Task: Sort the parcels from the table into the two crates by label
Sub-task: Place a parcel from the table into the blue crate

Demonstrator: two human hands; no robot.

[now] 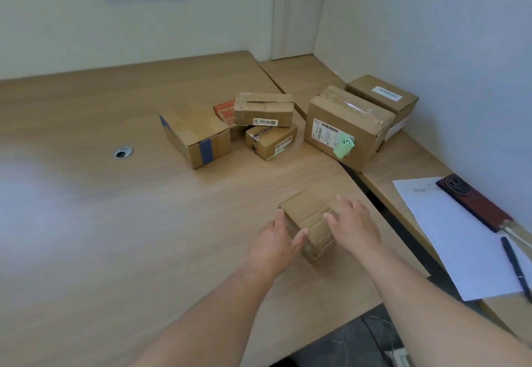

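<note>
A small brown cardboard parcel (309, 217) lies on the wooden table (115, 222) near its front right edge. My left hand (277, 244) holds its near left side, thumb against the front face. My right hand (354, 225) lies on its top and right side with fingers spread. Farther back lie several more parcels: one with blue tape (195, 136), a flat one (263, 109) stacked on a small one (270, 140), a large one with a green sticker (345, 127), and one with a white label (383, 97). No crate is in view.
A white sheet of paper (457, 234), a dark red phone (475, 202) and a pen (515, 266) lie on the side table at right. A cable hole (123, 152) sits in the table at left. White partition walls stand behind and to the right.
</note>
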